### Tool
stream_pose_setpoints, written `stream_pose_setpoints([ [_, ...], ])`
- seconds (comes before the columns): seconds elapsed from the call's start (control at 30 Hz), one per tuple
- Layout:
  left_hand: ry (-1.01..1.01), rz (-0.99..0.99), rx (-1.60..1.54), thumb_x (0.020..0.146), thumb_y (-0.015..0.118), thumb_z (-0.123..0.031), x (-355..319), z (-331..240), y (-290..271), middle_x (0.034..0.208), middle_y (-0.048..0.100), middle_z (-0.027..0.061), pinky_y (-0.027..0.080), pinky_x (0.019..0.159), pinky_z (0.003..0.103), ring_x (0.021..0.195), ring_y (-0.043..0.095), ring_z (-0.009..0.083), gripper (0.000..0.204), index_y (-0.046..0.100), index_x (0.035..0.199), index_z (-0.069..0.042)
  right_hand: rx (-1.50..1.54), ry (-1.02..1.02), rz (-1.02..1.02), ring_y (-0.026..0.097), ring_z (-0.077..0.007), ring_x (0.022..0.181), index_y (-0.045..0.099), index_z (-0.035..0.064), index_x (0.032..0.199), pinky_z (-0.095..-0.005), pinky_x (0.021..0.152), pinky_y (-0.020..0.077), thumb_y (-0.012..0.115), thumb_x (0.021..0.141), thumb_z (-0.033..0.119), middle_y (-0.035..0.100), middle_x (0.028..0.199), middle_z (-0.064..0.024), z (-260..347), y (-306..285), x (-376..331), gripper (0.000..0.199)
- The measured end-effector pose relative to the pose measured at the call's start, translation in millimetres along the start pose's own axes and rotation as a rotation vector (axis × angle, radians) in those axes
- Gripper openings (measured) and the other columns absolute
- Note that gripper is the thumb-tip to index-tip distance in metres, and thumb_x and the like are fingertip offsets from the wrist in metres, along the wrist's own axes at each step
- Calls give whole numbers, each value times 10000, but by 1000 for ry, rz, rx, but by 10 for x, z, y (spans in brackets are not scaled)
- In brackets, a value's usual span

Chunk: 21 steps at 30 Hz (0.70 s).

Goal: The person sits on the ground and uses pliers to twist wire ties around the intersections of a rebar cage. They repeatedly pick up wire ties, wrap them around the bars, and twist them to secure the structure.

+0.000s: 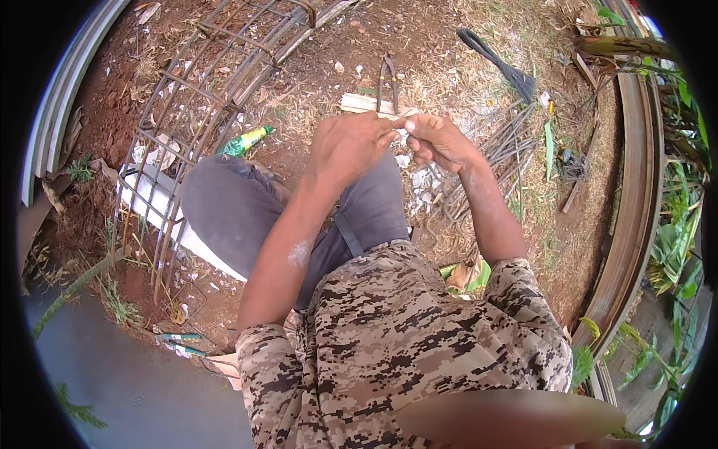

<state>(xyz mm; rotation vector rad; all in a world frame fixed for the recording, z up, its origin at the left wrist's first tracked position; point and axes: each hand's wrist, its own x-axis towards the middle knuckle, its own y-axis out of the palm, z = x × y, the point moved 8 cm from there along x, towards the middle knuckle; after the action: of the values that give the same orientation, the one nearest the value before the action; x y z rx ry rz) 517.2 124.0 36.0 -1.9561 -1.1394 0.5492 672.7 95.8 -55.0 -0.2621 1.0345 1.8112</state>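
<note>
Looking down over littered ground [318, 63], saw a rebar cage [228, 105] at left, metal rods [499, 156] at right and a wire bundle [499, 66] at far right. Held left hand [348, 145] and right hand [443, 141] fingertip to fingertip, curled inward; could not tell either grip as closed on anything. Saw a green bottle [243, 142] at left, pincers [382, 78] just on the hands' far side.

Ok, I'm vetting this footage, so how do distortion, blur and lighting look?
In the head view, fisheye distortion bows the long rails at right, and black fills the corners; in that same view, a blurred brownish patch covers part of the camouflage shirt, while the left hand and right hand look fairly sharp in daylight.
</note>
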Motion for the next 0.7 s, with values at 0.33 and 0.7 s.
stream_pose_setpoints([
  [0.33, 542, 199, 201, 703, 687, -163, 654, 136, 77, 743, 586, -4, 502, 608, 329, 742, 636, 192, 145, 637, 834, -125, 708, 243, -344, 682, -129, 728, 638, 54, 982, -317, 757, 596, 648, 966, 185, 699, 836, -32, -470, -200, 488, 132],
  [0.7, -351, 466, -272, 959, 577, -239, 512, 696, 762, 690, 587, 24, 471, 559, 320, 575, 587, 170, 285, 640, 743, -64, 632, 85, -511, 672, -162, 883, 647, 53, 1048, -326, 829, 557, 642, 958, 94, 673, 997, -49, -680, -303, 542, 99],
])
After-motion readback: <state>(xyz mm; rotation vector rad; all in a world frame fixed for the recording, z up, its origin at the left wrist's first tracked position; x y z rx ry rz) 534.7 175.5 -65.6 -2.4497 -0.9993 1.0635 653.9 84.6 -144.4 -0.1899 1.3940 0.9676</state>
